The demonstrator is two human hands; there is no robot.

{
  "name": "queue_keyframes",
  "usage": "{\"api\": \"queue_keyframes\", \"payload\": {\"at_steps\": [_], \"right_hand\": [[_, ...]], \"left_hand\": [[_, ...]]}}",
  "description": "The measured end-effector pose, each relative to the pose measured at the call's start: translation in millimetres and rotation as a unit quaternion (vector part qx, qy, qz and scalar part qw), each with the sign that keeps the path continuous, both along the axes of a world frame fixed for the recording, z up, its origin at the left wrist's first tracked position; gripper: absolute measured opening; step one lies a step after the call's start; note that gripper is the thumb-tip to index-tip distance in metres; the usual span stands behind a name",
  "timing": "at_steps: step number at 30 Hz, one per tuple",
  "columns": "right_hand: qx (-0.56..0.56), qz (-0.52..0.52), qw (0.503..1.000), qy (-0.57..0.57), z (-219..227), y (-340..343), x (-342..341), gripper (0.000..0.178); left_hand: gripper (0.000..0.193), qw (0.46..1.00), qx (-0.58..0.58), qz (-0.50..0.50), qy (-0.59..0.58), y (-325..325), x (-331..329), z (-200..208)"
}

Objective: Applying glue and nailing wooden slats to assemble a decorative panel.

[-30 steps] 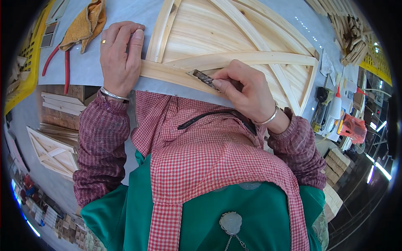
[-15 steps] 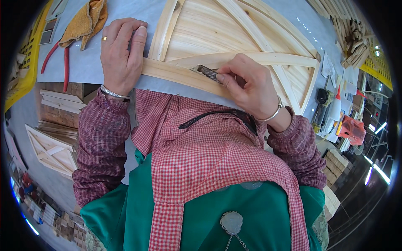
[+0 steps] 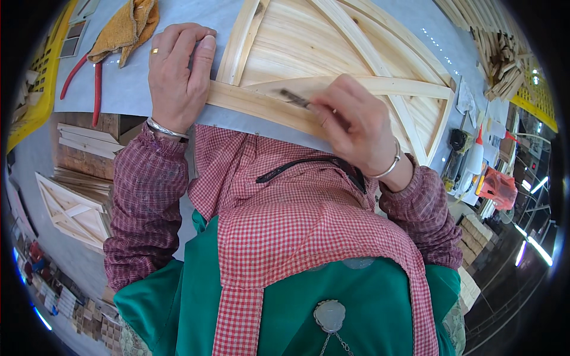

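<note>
A pale wooden frame panel (image 3: 332,53) with crossed slats lies on a grey table (image 3: 136,101). My left hand (image 3: 178,74), wearing a ring and a bracelet, lies flat on the frame's near rail at its left corner. My right hand (image 3: 356,127) grips a small dark strip, seemingly sandpaper (image 3: 294,98), and presses it on that same near rail. The right hand is blurred.
A yellow cloth glove (image 3: 127,24) and red-handled pliers (image 3: 89,83) lie at the table's left. Stacked wooden frames (image 3: 71,210) stand left below the table. A glue bottle (image 3: 475,160), a red tool (image 3: 499,187) and bundled wood strips (image 3: 499,59) sit on the right.
My right hand has slid the dark strip leftward along the near rail, then shifted back right. My left hand has stayed put on the corner.
</note>
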State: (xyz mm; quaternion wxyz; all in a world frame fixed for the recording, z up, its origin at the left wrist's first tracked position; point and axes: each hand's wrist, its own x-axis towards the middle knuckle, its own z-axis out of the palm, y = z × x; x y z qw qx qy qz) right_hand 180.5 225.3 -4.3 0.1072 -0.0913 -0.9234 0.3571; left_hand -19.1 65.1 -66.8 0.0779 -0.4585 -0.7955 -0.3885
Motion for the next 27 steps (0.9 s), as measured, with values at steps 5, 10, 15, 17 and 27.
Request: {"api": "queue_keyframes", "payload": {"at_steps": [5,10,15,17,27], "right_hand": [[0.054,0.054,0.997,0.003,-5.7,-14.7,-12.5,0.011],[0.084,0.031,0.996,0.015,-7.1,-15.6,-18.2,0.012],[0.071,0.025,0.997,0.015,-5.9,-24.9,-20.4,0.011],[0.085,0.011,0.996,0.003,-6.1,-23.5,-19.1,0.011],[0.127,-0.21,0.968,0.051,-3.5,37.4,58.4,0.02]], "left_hand": [[0.013,1.0,0.005,-0.003,-0.002,1.7,0.2,-0.2],[0.012,1.0,0.006,-0.001,-0.003,-0.9,0.5,0.0],[0.012,1.0,0.005,-0.002,0.004,1.0,0.3,3.2],[0.011,1.0,0.007,-0.008,0.008,5.1,-0.1,2.6],[0.015,0.998,-0.024,-0.017,-0.049,1.9,5.8,10.8]]}}
